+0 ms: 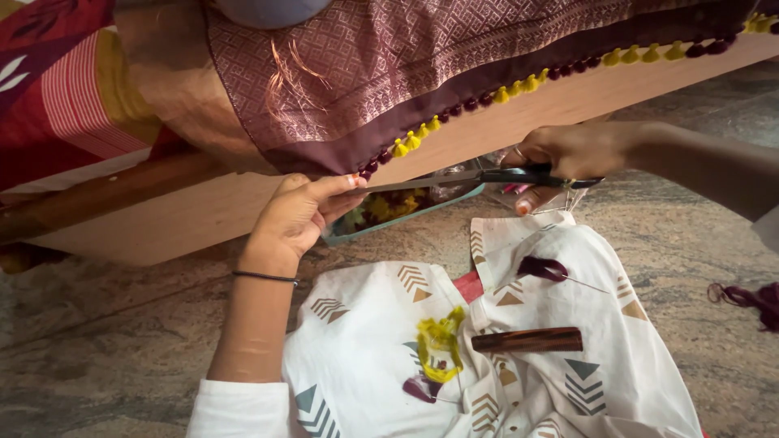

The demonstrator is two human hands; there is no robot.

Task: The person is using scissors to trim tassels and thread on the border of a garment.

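Scissors in right hand, by teal tray.

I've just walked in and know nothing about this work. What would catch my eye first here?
First, the maroon patterned woven cloth draped over a wooden board across the top, its edge strung with small yellow and maroon tassels. Just below, the right hand holds dark-handled scissors pointed at that edge, where the left hand pinches the hem. Lower down, tangled yellow thread lies on the white printed lap cloth.

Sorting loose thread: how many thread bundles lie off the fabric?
3: a yellow bundle and a maroon bundle on the lap, a maroon bundle on the floor at right. More may be hidden.
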